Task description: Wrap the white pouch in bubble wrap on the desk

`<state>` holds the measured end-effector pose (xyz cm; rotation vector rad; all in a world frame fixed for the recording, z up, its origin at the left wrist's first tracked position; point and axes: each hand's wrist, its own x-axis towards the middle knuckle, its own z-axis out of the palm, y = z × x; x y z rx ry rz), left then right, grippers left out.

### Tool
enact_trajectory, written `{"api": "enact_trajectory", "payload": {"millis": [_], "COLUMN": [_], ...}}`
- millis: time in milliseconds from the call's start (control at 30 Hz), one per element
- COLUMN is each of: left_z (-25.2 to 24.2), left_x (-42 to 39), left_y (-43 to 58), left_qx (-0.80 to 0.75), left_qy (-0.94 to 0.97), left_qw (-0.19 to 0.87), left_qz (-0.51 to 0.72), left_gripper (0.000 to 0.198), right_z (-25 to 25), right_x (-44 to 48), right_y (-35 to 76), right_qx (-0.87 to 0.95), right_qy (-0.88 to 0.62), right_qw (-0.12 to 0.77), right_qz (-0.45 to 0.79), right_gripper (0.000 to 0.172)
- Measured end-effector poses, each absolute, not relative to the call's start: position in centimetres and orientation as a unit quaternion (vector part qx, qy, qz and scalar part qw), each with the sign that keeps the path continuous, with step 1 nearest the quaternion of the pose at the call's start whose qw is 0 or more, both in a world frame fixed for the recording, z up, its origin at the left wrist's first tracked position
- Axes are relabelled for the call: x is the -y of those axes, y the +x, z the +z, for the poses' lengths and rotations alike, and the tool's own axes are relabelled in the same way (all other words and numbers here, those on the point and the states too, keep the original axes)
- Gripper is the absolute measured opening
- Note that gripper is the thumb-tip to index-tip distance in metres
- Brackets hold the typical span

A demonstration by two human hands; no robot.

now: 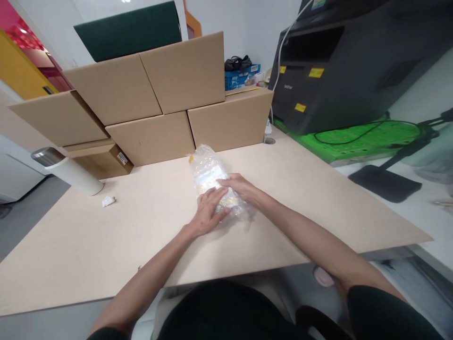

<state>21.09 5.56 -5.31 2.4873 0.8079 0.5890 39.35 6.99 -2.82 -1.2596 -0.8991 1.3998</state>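
Note:
A clear bubble-wrapped package (205,171) lies on the light wooden table, its contents showing white with some gold-yellow through the plastic. An orange-yellow bit sits at the wrap's far left corner. My left hand (208,211) rests on the near left part of the package, fingers bent over the top and thumb along the near edge. From the right side, my right hand (241,186) grips the package, thumb on top and the other fingers partly hidden. Loose plastic spreads out past the near right edge. What exactly is inside cannot be made out.
Stacked cardboard boxes (152,139) line the table's back edge, a dark green box (130,32) on top. At left stand a white bottle (76,175) and a crumpled white scrap (108,201). A black printer (311,80) sits back right on a green base (339,144).

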Motion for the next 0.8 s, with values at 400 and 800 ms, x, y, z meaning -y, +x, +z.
{"api": "enact_trajectory", "payload": {"millis": [400,800], "left_z": [8.6,10.4], "left_x": [-8.1,-8.0], "left_y": [14.4,10.7], "left_qx": [-0.288,-0.288], "left_qy": [0.889,0.661], "left_qw": [0.27,0.692], "left_qz": [0.233,0.025], "left_gripper": [0.063,0.046], "right_z": [2.3,6.4], "right_x": [-0.2,1.6], "right_y": [38.3,37.6], "right_qx": [0.676,0.747], "right_qy": [-0.36,-0.221], "right_qw": [0.273,0.313], "right_qz": [0.583,0.543], "right_gripper": [0.027,0.012]}}
